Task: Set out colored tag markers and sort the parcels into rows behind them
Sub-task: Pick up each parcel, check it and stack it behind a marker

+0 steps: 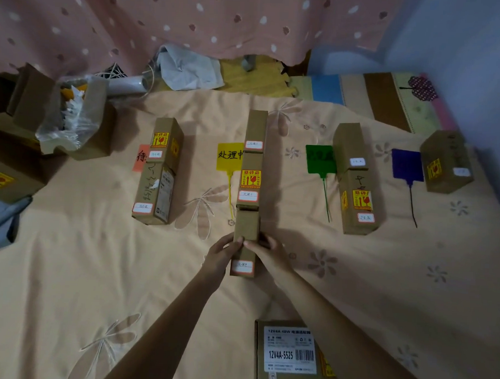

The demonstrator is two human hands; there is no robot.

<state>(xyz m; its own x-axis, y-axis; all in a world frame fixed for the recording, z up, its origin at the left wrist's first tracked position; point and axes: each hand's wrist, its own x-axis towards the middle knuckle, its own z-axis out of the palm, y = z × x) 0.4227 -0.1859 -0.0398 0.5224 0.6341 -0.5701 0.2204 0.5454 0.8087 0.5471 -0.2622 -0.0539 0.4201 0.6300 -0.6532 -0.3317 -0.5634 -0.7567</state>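
Both hands meet at lower centre of the frame: the left hand (222, 252) and right hand (264, 251) press their fingers against opposite sides of the nearest parcel (245, 243), gripping it where it lies on the orange bedspread (97, 254). It sits at the near end of the middle row, touching the parcel (250, 179) beyond it, just right of the yellow tag (229, 157). A green tag (320, 159) and a blue tag (407, 166) lie further right, and a red tag (141, 157) lies left.
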